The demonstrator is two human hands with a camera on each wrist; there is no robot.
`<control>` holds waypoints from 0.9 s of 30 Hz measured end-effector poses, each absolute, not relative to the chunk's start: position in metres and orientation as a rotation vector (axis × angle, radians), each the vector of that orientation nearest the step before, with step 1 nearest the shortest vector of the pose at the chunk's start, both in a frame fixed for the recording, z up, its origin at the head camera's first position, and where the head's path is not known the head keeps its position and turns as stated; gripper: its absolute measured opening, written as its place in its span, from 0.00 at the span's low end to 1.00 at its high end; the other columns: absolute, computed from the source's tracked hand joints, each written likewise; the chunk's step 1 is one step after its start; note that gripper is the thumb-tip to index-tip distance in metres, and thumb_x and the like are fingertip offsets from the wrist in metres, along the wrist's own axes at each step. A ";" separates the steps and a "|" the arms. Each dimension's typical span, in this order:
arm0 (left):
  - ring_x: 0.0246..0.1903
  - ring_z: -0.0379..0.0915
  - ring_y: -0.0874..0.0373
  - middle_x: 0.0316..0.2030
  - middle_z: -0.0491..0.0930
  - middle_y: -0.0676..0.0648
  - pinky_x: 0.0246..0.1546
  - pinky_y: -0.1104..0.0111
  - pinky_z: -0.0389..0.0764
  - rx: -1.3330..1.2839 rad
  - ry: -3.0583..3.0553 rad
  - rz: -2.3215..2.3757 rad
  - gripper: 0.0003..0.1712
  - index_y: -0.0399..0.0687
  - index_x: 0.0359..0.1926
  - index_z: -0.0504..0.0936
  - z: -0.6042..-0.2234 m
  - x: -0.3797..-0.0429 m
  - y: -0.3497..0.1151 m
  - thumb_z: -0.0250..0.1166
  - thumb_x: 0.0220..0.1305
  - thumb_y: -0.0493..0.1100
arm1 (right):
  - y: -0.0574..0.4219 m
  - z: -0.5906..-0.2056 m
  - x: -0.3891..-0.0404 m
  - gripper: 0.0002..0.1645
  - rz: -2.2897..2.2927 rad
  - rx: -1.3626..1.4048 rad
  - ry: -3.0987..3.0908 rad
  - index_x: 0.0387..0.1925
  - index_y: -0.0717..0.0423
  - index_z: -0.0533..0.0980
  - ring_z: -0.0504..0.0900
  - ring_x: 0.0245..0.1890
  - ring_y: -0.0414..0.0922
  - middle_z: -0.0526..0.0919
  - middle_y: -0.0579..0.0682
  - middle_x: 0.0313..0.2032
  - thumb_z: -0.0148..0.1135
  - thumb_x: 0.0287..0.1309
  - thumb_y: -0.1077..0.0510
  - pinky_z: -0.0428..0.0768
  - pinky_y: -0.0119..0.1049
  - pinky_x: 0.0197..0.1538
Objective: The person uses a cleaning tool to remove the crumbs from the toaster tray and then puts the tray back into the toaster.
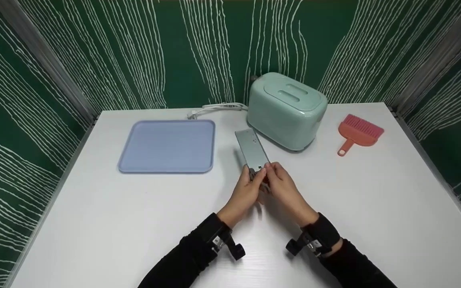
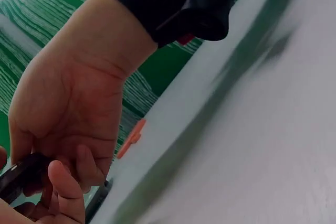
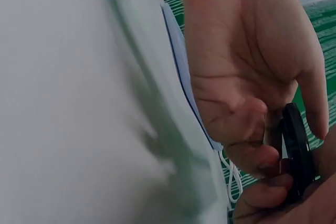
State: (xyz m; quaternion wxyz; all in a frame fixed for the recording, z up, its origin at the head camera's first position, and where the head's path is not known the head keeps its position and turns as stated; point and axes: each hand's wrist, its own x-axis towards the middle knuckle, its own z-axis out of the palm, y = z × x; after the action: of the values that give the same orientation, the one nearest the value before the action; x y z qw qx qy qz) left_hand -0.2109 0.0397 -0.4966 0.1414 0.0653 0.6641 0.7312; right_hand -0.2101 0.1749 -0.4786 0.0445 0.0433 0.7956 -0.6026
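Observation:
Both hands hold a flat, narrow, silvery-green rectangular object (image 1: pixel 252 148) with a few small holes or marks near its far end, just in front of the toaster (image 1: pixel 286 112). Its near end is dark and partly covered by the fingers; I cannot tell what kind of thing it is. My left hand (image 1: pixel 244 194) grips the near end from the left, thumb on top. From the right, my right hand (image 1: pixel 284 190) pinches the same end, its thumb beside the other. A black edge (image 3: pixel 296 150) of the object shows between the fingers in the right wrist view.
A blue tray (image 1: pixel 166 146) lies to the left on the white table (image 1: pixel 106 224). A white cable with a plug (image 1: pixel 222 107) runs along the back edge to the toaster. An orange-red dustpan with a pink brush (image 1: pixel 358 132) is at the right. Green walls enclose the table.

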 end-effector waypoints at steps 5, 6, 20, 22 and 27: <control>0.30 0.83 0.57 0.42 0.83 0.46 0.21 0.68 0.80 0.092 1.831 2.216 0.14 0.46 0.54 0.69 -0.496 -0.213 0.036 0.55 0.85 0.52 | 0.164 -0.477 -0.209 0.17 -1.782 0.036 2.545 0.47 0.63 0.73 0.75 0.46 0.46 0.78 0.54 0.44 0.43 0.87 0.54 0.74 0.36 0.51; 0.30 0.83 0.57 0.42 0.83 0.46 0.21 0.69 0.81 0.078 1.812 2.235 0.14 0.46 0.54 0.70 -0.496 -0.214 0.035 0.55 0.85 0.52 | 0.162 -0.477 -0.209 0.17 -1.762 0.020 2.567 0.46 0.64 0.74 0.75 0.47 0.47 0.77 0.56 0.44 0.43 0.87 0.55 0.74 0.38 0.53; 0.27 0.88 0.58 0.35 0.86 0.47 0.30 0.64 0.91 -0.049 1.669 2.370 0.09 0.42 0.50 0.73 -0.504 -0.230 0.019 0.59 0.83 0.44 | 0.160 -0.477 -0.209 0.22 -1.464 -0.108 2.712 0.52 0.65 0.79 0.81 0.55 0.58 0.82 0.63 0.51 0.47 0.85 0.51 0.77 0.57 0.63; 0.27 0.88 0.58 0.36 0.86 0.47 0.30 0.67 0.91 -0.058 1.628 2.370 0.11 0.40 0.54 0.74 -0.504 -0.231 0.017 0.58 0.83 0.44 | 0.162 -0.476 -0.210 0.23 -1.441 -0.113 2.711 0.54 0.64 0.80 0.82 0.56 0.59 0.83 0.63 0.52 0.47 0.86 0.50 0.77 0.58 0.64; 0.28 0.89 0.59 0.38 0.87 0.46 0.32 0.68 0.91 -0.083 1.548 2.346 0.16 0.38 0.62 0.73 -0.503 -0.233 0.013 0.54 0.85 0.44 | 0.165 -0.476 -0.211 0.24 -1.391 -0.149 2.724 0.57 0.63 0.81 0.82 0.58 0.59 0.85 0.64 0.55 0.48 0.85 0.48 0.78 0.58 0.64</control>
State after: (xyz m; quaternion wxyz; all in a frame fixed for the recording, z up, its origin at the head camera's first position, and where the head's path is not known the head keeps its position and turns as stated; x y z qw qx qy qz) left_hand -0.2335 0.0125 -0.5033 0.1642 -0.0291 0.5432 0.8229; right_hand -0.2109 0.1655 -0.4757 0.0397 -0.0486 0.8888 -0.4540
